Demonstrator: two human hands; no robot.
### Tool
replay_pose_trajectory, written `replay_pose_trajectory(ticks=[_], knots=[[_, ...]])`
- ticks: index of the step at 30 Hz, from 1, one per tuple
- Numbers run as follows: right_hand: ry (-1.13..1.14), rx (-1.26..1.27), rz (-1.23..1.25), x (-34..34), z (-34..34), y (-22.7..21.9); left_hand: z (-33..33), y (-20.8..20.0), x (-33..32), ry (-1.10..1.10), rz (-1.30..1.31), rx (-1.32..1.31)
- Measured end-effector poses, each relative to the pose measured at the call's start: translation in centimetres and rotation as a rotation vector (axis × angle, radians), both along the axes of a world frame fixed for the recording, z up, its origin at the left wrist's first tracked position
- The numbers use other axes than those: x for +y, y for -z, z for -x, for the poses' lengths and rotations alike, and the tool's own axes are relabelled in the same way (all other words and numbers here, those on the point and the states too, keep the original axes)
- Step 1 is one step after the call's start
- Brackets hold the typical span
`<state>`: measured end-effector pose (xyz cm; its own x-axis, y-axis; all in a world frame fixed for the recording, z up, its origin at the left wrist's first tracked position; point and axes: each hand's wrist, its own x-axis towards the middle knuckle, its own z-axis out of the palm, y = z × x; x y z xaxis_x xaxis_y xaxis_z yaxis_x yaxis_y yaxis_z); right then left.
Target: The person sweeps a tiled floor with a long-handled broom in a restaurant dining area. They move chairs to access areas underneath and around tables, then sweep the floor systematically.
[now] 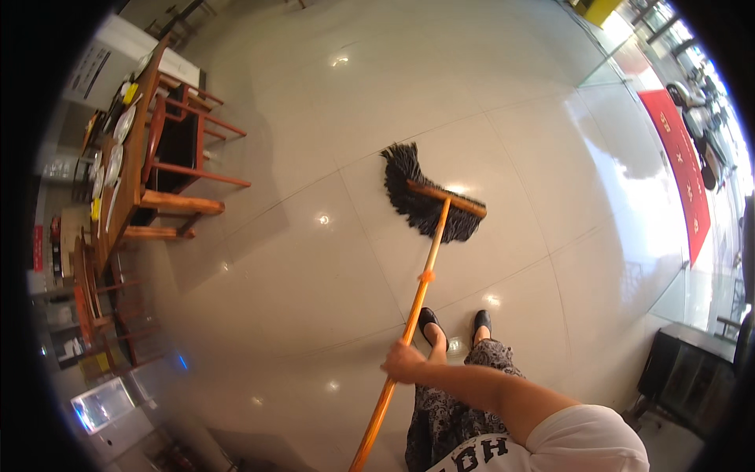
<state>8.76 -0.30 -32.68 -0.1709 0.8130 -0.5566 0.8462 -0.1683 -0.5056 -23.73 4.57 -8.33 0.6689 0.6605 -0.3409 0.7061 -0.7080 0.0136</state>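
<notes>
My right hand (403, 362) is wrapped round the long wooden handle of a mop (436, 236). The handle slants from the lower edge up to a wooden crossbar, and an orange band sits on it above my hand. Dark grey strands of the mop head (405, 177) lie spread on the floor, fanned out to the left of the crossbar. My right arm reaches across my body from a white sleeve. My left hand is outside the picture, and the handle's lower end runs out of view.
Glossy beige tiles (299, 291) cover the floor. At left stand a wooden table (130, 177) with dishes and red-brown chairs (181, 145). A red mat (676, 169) lies by the glass doorway at right. A dark cabinet (688, 377) stands lower right. My black shoes (482, 321) are below the mop head.
</notes>
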Motion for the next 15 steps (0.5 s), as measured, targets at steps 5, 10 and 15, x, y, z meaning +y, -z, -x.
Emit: replay_pose_trajectory(ticks=[5, 10, 15], knots=[[0.146, 0.313, -0.210, -1.4, 5.5, -5.5, -0.7, -9.8, 2.2, -0.237, -0.094, 0.078], [0.324, 0.403, -0.348, -5.5, 3.4, -4.5, -6.1, -11.2, 2.8, -0.219, 0.010, 0.125], [0.533, 0.187, -0.326, -12.3, -3.8, 1.4, -12.0, -2.5, 0.2, -0.287, 0.258, 0.306]])
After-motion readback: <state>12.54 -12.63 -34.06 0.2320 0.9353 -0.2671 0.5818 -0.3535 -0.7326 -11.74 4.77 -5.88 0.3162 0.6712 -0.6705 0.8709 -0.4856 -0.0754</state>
